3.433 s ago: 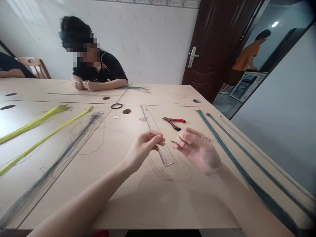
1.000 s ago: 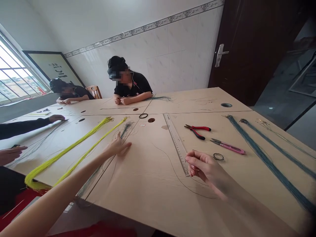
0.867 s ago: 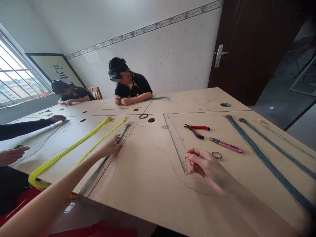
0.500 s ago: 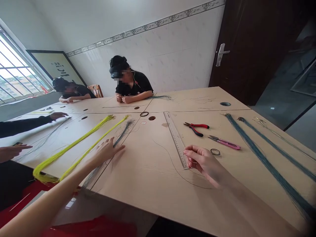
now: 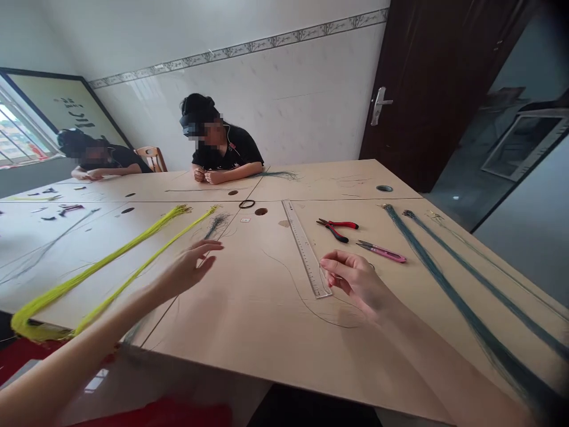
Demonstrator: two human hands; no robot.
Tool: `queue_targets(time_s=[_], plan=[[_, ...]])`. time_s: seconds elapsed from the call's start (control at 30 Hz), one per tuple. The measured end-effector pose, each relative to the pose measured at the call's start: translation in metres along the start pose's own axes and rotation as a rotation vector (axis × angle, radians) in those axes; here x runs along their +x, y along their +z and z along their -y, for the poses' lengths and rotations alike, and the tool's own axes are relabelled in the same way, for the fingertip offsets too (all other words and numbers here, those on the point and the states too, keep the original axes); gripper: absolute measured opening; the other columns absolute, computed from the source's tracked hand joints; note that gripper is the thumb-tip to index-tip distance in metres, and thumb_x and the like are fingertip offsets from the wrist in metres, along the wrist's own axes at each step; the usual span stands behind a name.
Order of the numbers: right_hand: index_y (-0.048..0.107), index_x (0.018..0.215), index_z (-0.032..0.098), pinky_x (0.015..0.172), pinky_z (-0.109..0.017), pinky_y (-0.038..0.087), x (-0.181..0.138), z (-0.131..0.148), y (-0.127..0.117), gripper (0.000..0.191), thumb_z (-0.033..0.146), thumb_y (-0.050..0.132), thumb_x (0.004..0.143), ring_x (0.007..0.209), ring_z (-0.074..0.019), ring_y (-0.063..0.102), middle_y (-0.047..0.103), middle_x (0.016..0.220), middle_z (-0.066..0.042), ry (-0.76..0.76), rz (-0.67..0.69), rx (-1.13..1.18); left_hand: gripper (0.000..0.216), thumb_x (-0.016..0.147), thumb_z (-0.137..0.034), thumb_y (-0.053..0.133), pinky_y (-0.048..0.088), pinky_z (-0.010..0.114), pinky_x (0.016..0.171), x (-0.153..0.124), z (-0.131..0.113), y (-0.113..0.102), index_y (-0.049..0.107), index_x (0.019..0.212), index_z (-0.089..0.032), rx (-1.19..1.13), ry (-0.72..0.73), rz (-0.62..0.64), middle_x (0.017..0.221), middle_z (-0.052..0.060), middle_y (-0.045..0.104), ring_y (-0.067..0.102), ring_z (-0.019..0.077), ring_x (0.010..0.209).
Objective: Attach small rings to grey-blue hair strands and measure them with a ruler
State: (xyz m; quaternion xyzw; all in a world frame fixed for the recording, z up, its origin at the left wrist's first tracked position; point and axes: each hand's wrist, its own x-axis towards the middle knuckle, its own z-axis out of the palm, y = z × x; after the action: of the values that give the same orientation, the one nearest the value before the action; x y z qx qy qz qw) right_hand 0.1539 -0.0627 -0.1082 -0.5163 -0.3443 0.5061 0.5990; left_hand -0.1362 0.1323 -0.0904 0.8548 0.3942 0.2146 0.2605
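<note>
By the ruler, the right hand pinches thin cord, best held lightly; the left hand has its grip apart.

The left hand and its forearm hide much of the grey-blue cord bundle; whether the palm touches any strands cannot be told. The right hand's fingers mask the end of the thin cord they pinch, and the right hand blocks nearly all of a small ring. Print on the white label is too small to read, as are the dark items at far left to identify. The right edge cuts off the narrower teal cord bundle; the left edge crops the window.
</note>
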Motion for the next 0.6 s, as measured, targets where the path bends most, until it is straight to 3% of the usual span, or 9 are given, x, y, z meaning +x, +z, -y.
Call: queue_targets(time_s=[0.1, 0.17, 0.27, 0.4, 0.6], plan=[[0.065, 0.075, 0.017, 0.065, -0.025, 0.040, -0.001, 0.004, -0.003, 0.021, 0.036, 0.074, 0.070, 0.059, -0.0081, 0.043, 0.048, 0.065, 0.003, -0.049, 0.017, 0.032, 0.028, 0.085, -0.040, 0.057, 0.051, 0.034, 0.074, -0.001, -0.066, 0.046, 0.064, 0.098, -0.016, -0.317, 0.100, 0.164, 0.102, 0.010, 0.064, 0.060, 0.0208, 0.090], [0.066, 0.073, 0.018, 0.064, -0.025, 0.040, -0.002, 0.006, -0.004, 0.019, 0.034, 0.074, 0.072, 0.059, -0.0081, 0.043, 0.048, 0.064, 0.003, -0.080, 0.038, 0.054, 0.029, 0.088, -0.040, 0.052, 0.051, 0.028, 0.064, 0.000, -0.103, 0.079, 0.060, 0.101, -0.015, -0.553, 0.132, 0.209, 0.101, 0.010, 0.063, 0.061, 0.0189, 0.085], [0.068, 0.072, 0.018, 0.062, -0.024, 0.038, -0.001, 0.006, -0.004, 0.016, 0.033, 0.073, 0.074, 0.059, -0.0078, 0.044, 0.050, 0.061, 0.003, -0.119, 0.061, 0.082, 0.027, 0.092, -0.039, 0.041, 0.048, 0.025, 0.057, 0.003, -0.136, 0.120, 0.052, 0.095, -0.015, -0.887, 0.115, 0.225, 0.096, 0.009, 0.061, 0.061, 0.0155, 0.077], [0.069, 0.071, 0.020, 0.061, -0.025, 0.038, 0.001, 0.005, -0.003, 0.013, 0.031, 0.070, 0.076, 0.058, -0.0087, 0.047, 0.056, 0.061, 0.003, -0.117, 0.085, 0.107, 0.024, 0.093, -0.035, 0.041, 0.047, 0.023, 0.056, 0.001, -0.141, 0.147, 0.051, 0.087, -0.014, -1.177, 0.071, 0.321, 0.074, 0.005, 0.059, 0.059, 0.0131, 0.066], [0.068, 0.067, 0.021, 0.062, -0.029, 0.042, 0.000, 0.004, 0.002, 0.011, 0.029, 0.070, 0.074, 0.060, -0.0120, 0.052, 0.059, 0.060, 0.001, -0.042, 0.094, 0.086, 0.021, 0.090, -0.032, 0.057, 0.047, 0.021, 0.056, -0.011, -0.126, 0.143, 0.060, 0.082, -0.013, -1.308, 0.023, 0.424, 0.073, 0.003, 0.061, 0.056, 0.0094, 0.061]])
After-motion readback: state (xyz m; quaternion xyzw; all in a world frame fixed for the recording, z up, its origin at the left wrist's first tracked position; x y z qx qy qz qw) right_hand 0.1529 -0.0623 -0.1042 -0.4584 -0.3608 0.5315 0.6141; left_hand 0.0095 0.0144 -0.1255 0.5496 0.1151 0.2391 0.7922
